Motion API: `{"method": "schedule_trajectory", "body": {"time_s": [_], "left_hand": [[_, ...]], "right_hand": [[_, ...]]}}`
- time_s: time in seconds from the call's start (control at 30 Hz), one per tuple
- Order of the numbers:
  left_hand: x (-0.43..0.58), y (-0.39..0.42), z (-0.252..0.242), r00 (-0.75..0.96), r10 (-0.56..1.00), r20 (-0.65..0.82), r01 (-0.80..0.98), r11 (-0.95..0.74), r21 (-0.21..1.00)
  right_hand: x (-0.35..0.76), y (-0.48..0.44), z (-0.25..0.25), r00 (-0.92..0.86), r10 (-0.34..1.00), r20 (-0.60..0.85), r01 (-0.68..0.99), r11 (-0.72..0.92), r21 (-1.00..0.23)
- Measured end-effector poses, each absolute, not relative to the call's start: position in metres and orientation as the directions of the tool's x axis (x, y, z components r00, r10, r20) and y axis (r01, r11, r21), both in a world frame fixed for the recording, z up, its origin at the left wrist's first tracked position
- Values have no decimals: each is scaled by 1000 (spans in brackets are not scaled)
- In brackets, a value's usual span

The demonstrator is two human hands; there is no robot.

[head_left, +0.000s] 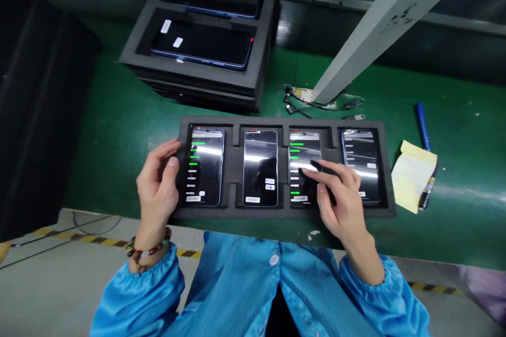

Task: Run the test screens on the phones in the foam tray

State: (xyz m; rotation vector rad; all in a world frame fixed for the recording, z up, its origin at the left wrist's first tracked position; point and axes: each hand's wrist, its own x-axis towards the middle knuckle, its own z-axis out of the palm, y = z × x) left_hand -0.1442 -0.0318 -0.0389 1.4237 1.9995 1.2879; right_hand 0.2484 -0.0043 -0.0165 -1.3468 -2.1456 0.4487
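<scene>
A black foam tray (231, 168) lies before me with phones in its separate slots. My left hand (160, 179) is at the tray's left end, fingers loosely bent and thumb apart, beside the leftmost phone (205, 168). That phone shows green and white text lines. In the second slot is a phone with a dark screen (259, 160). My right hand (340, 189) is over the third phone (304, 158), fingers spread, a fingertip at its lit list of green and white lines. The rightmost phone (361, 152), showing white lines, is partly hidden by this hand.
Behind the tray stands a stack of black foam trays (221, 76) holding more phones. Black cables (316, 108) lie near a grey slanted post (379, 31). To the right are a yellow-edged paper pad (415, 174) and a blue pen (422, 124). Dark foam (35, 105) stands at left.
</scene>
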Motion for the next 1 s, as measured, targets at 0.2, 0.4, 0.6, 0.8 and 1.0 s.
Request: {"method": "schedule_trajectory", "body": {"time_s": [0.2, 0.4, 0.6, 0.8, 1.0], "left_hand": [[-150, -34, -46, -410, 900, 146, 515, 97, 852], [-164, -40, -53, -247, 963, 111, 484, 23, 875], [-170, -43, -53, -160, 982, 101, 513, -5, 858], [-158, -36, -37, -197, 969, 149, 621, 6, 784], [-138, -31, -21, -191, 956, 223, 782, 11, 623]], "right_hand": [[250, -6, -19, -382, 877, 291, 696, 480, -534], [250, -7, -21, -289, 899, 330, 701, 433, -566], [249, -8, -23, -254, 912, 323, 711, 403, -576], [247, -7, -26, -187, 925, 331, 733, 356, -580], [249, -6, -27, -215, 933, 287, 744, 347, -571]]}}
